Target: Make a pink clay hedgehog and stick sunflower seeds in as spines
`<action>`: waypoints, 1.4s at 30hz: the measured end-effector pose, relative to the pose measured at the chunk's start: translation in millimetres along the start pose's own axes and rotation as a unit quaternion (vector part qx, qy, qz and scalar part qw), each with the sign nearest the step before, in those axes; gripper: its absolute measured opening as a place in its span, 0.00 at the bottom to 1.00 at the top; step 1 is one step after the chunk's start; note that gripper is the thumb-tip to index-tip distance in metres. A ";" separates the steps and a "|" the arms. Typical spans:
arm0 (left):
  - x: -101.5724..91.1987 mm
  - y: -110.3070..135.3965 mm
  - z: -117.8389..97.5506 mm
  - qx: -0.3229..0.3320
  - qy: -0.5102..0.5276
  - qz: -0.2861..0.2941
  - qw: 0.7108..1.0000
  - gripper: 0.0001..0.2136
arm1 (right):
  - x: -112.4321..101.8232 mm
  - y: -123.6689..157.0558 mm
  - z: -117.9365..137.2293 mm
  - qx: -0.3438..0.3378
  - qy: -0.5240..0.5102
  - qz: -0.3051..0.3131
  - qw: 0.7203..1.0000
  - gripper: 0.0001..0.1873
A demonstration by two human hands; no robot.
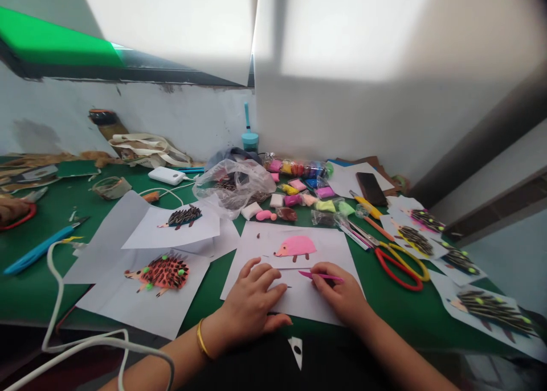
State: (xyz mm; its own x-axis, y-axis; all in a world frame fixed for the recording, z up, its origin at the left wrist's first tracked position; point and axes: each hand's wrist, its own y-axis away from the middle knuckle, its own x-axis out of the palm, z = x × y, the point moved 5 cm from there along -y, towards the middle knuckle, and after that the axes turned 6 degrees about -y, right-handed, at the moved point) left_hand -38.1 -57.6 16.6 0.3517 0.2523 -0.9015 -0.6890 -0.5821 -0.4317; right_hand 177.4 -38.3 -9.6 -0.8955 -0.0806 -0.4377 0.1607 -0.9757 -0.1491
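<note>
My left hand (252, 300) lies flat with fingers spread on a white sheet of paper (316, 248), pressing it down near the table's front edge. My right hand (342, 294) is closed on a thin pink modelling tool (320, 276), whose tip rests on the paper just below a pink clay hedgehog shape (296, 247) with brown legs. A small brown bit of clay (258, 235) lies at the sheet's upper left.
Finished hedgehog pictures lie on sheets at the left (164, 271) (184, 216) and right (491, 308). Red-and-yellow scissors (399, 263), packets of coloured clay (299, 194), a plastic bag (233, 186), a phone (371, 188), a blue tool (38, 249) and a white cable (55, 300) crowd the green table (384, 305).
</note>
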 end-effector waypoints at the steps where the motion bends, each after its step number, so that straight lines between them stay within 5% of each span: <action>1: 2.5 0.7 -1.0 0.011 0.003 0.006 1.000 0.25 | 0.1 -0.1 -0.1 -0.001 0.002 0.000 1.000 0.12; 9: 19.4 -3.7 3.2 -0.028 -0.019 0.041 0.999 0.38 | 0.7 0.9 -2.3 -0.007 0.004 -0.004 1.000 0.12; 18: 19.8 -0.5 6.3 -0.071 -0.015 0.038 0.997 0.34 | 5.7 3.5 9.6 -0.046 0.037 0.005 0.998 0.11; 35: 16.3 -1.9 -8.7 -0.006 -0.031 0.011 0.999 0.30 | 8.4 3.7 6.3 -0.033 0.023 -0.007 0.999 0.10; 42: 21.4 -3.7 -5.2 -0.014 -0.062 0.026 0.998 0.38 | 9.0 2.9 4.2 -0.025 0.012 -0.001 1.000 0.11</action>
State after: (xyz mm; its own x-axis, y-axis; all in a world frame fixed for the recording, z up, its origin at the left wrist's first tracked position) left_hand -24.7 -54.0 -0.9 0.2339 0.3141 -0.9201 -0.6851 -0.6182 -0.3852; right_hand 168.1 -42.7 -10.3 -0.8855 -0.0734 -0.4587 0.1799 -0.9646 -0.1929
